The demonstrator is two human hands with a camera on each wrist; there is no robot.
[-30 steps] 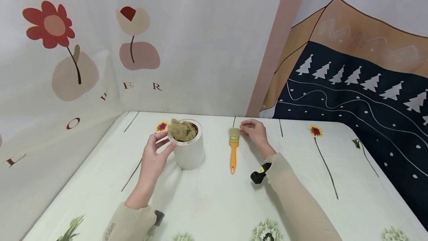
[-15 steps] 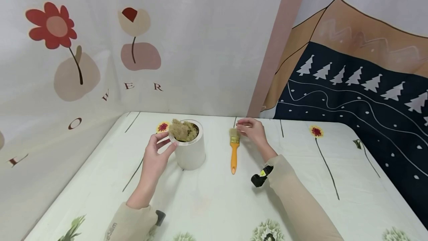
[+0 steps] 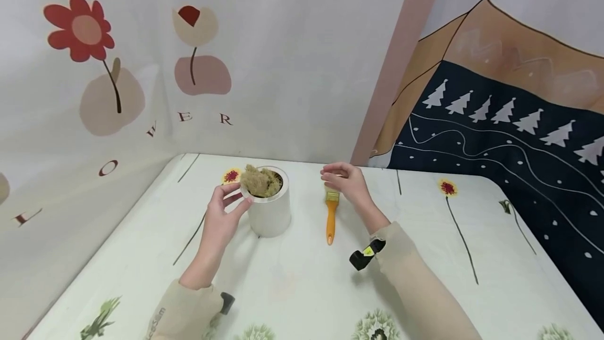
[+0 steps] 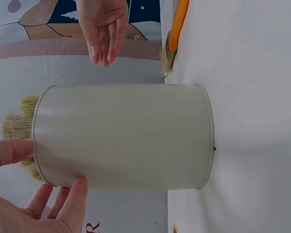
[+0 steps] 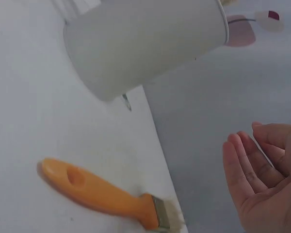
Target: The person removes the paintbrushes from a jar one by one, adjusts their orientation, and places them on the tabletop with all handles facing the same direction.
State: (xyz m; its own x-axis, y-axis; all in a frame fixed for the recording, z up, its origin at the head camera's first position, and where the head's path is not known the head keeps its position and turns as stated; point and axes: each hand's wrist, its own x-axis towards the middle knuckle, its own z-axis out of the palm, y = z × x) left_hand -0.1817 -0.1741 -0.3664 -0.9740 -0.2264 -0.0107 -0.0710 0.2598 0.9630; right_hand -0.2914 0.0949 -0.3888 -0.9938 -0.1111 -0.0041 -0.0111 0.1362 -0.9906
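Note:
A white cylindrical container (image 3: 269, 214) stands upright on the table, with shaggy tan bristly tufts (image 3: 260, 180) sticking out of its mouth. My left hand (image 3: 223, 220) holds it at the upper left, thumb and fingers against the rim and side, as the left wrist view (image 4: 53, 204) also shows. To the right lies a paintbrush (image 3: 331, 219) with an orange handle, its bristles pointing away from me. Over the bristle end hovers my right hand (image 3: 351, 185), fingers loosely bent with nothing in them. The right wrist view shows this hand (image 5: 266, 179) apart from the brush.
The table (image 3: 292, 298) has a white cloth printed with flowers. A pale curtain (image 3: 283, 67) with flower pictures hangs behind it, and a dark cloth (image 3: 509, 140) with white trees hangs at the right.
My right hand has moved left, from beside the brush's bristles to above them. The left hand stays at the container. The head view has shifted slightly.

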